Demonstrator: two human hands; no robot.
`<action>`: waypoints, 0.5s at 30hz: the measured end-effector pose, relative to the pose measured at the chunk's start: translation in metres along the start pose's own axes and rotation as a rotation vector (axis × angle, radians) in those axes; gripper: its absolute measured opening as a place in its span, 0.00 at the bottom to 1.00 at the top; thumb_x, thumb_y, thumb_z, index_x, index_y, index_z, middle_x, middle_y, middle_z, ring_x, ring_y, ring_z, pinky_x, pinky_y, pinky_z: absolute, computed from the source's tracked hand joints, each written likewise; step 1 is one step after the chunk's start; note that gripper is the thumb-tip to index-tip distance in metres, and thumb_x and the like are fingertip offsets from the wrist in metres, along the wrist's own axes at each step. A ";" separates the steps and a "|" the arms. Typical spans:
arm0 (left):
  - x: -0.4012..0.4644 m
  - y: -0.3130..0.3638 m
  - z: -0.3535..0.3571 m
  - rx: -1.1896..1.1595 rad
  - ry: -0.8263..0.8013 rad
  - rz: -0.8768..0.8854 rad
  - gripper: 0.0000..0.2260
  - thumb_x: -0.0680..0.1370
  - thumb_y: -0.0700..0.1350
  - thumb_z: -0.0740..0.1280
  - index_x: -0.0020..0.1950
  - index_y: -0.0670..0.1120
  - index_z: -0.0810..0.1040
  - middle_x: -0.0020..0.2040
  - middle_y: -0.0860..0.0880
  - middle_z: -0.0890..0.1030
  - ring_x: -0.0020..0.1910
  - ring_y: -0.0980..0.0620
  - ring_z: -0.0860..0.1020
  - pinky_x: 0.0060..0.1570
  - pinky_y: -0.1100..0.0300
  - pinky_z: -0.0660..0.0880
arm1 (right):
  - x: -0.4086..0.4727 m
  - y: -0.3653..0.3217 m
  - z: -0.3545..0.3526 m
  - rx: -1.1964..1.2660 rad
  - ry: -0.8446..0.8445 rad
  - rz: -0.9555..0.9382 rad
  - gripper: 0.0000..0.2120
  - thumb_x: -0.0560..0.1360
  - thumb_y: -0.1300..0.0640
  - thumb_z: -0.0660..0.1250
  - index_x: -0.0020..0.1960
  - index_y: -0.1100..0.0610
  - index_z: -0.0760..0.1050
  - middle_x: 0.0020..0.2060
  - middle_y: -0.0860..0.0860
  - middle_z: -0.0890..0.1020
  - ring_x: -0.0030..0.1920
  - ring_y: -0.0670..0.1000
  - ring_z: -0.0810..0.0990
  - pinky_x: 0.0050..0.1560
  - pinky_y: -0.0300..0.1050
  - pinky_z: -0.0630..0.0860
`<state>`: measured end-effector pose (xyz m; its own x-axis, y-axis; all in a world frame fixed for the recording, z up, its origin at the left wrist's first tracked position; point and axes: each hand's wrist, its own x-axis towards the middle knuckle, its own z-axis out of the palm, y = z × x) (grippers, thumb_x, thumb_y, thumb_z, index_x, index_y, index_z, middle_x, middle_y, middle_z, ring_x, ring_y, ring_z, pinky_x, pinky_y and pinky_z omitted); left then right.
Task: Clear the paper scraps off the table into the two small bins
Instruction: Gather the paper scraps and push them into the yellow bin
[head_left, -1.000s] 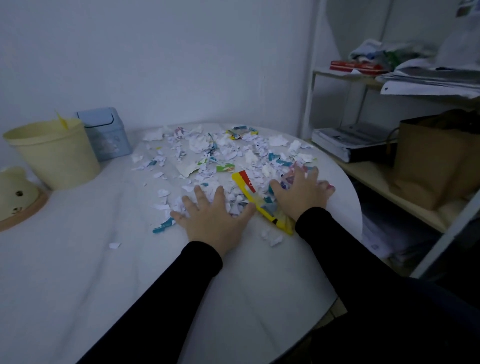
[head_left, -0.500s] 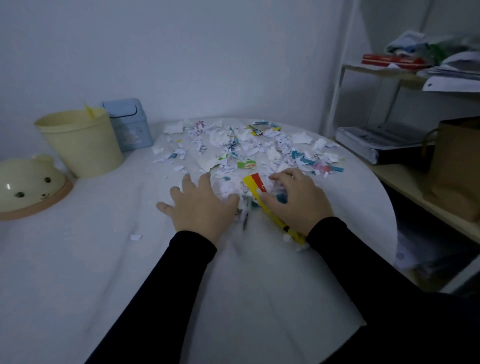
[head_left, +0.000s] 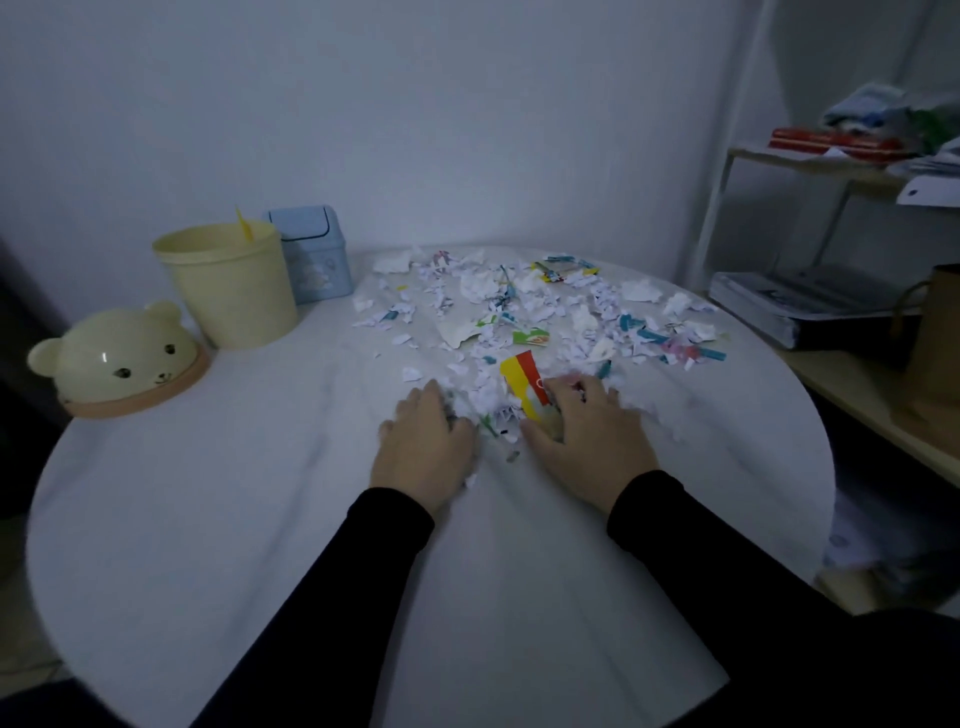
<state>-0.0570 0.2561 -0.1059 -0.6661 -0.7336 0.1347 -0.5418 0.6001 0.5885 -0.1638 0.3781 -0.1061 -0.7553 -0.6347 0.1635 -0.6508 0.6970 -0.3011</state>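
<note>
Two bins at ten o'clock on the round counter (head_left: 208, 519): yellow bin (head_left: 231, 291), blue lidded bin (head_left: 314, 254) just behind. Bear-faced lid (head_left: 119, 358) at nine o'clock. Left hand (head_left: 423, 447) curled, raking scraps. Paper scraps (head_left: 545, 312) strewn from between both hands out to one o'clock. Right hand (head_left: 587, 436) curled on the scraps and a red-yellow strip (head_left: 524, 376).
</note>
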 end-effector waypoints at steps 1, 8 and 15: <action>-0.001 0.004 -0.003 -0.108 0.007 0.025 0.11 0.75 0.45 0.58 0.55 0.43 0.70 0.57 0.42 0.75 0.60 0.41 0.72 0.60 0.51 0.67 | 0.001 -0.001 -0.001 0.027 0.034 -0.020 0.26 0.76 0.39 0.57 0.71 0.49 0.63 0.69 0.54 0.65 0.67 0.59 0.68 0.66 0.54 0.66; -0.013 0.016 -0.011 -0.012 -0.004 0.072 0.29 0.71 0.55 0.52 0.74 0.55 0.61 0.77 0.52 0.58 0.75 0.51 0.56 0.71 0.41 0.45 | -0.006 0.004 -0.006 -0.089 0.202 0.108 0.30 0.72 0.33 0.54 0.70 0.45 0.64 0.72 0.55 0.58 0.73 0.62 0.55 0.67 0.62 0.59; 0.007 0.016 0.019 0.311 -0.071 0.134 0.31 0.77 0.65 0.53 0.77 0.59 0.48 0.79 0.47 0.48 0.77 0.41 0.48 0.69 0.33 0.44 | 0.020 0.007 0.004 0.093 0.077 0.060 0.27 0.76 0.36 0.55 0.72 0.46 0.62 0.74 0.56 0.58 0.74 0.60 0.56 0.70 0.61 0.55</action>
<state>-0.0801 0.2668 -0.1110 -0.7699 -0.6245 0.1318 -0.5705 0.7659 0.2966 -0.1837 0.3690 -0.1088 -0.7985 -0.5632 0.2129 -0.5973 0.6963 -0.3980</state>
